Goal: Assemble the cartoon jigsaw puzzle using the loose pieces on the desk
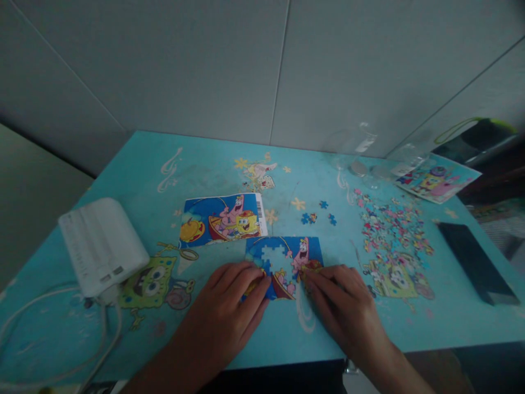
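A partly assembled jigsaw puzzle (pixel 308 246) lies near the table's front edge, with a gap in its middle where the table shows through. It pictures a pink starfish and a boat on blue. My left hand (pixel 235 303) is closed over its left part, fingertips at the border of the gap beside a blue section. On the right side, my right hand (pixel 344 301) has thumb and fingers pressed together on the puzzle; whether a separate piece is under them is hidden. Behind stands the matching picture card (pixel 223 219), lying flat. Several loose blue pieces (pixel 324 204) are scattered to its right.
A heap of mixed puzzle pieces (pixel 389 224) spreads on the right, beside a dark phone-like slab (pixel 476 262). Clear bottles (pixel 363 145) and another picture card (pixel 438 178) are at the back right. On the left sits a white power bank (pixel 102 246) with a cable (pixel 104 328).
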`<state>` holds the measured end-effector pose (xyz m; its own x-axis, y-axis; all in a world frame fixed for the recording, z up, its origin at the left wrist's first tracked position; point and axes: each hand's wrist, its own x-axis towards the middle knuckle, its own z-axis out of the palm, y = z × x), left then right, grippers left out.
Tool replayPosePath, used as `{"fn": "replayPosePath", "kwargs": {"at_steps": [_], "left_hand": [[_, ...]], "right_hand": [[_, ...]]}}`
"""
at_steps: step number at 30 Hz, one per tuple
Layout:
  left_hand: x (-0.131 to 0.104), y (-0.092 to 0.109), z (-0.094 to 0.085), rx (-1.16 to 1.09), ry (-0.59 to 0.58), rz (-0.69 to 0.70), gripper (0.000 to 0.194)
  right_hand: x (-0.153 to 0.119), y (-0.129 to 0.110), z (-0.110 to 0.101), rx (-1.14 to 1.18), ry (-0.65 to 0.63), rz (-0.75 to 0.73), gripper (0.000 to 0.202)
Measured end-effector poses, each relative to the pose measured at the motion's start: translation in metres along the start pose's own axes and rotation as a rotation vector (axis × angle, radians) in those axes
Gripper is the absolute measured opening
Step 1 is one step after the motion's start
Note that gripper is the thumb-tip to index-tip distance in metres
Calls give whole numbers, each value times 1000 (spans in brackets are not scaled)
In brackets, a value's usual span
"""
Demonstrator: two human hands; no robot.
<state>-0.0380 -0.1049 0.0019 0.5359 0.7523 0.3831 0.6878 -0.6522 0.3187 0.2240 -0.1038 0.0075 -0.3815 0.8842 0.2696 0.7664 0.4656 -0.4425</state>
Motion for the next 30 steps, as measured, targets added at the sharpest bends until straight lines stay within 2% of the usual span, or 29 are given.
{"fn": "replayPosePath", "kwargs": {"at_steps": [5, 14, 25, 30], "left_hand": [[0, 0, 0, 6, 0, 2, 26], [1, -1, -1, 8, 3, 9, 27], [1, -1, -1, 7, 1, 5, 27], [-1, -1, 0, -7, 7, -4, 27]], "right_hand": [[-4, 3, 1, 42, 28, 66, 26], [4, -1, 4, 33, -30, 48, 24], [7, -1, 5, 69, -38, 100, 24], [8, 0, 8, 105, -18, 98, 18]]}}
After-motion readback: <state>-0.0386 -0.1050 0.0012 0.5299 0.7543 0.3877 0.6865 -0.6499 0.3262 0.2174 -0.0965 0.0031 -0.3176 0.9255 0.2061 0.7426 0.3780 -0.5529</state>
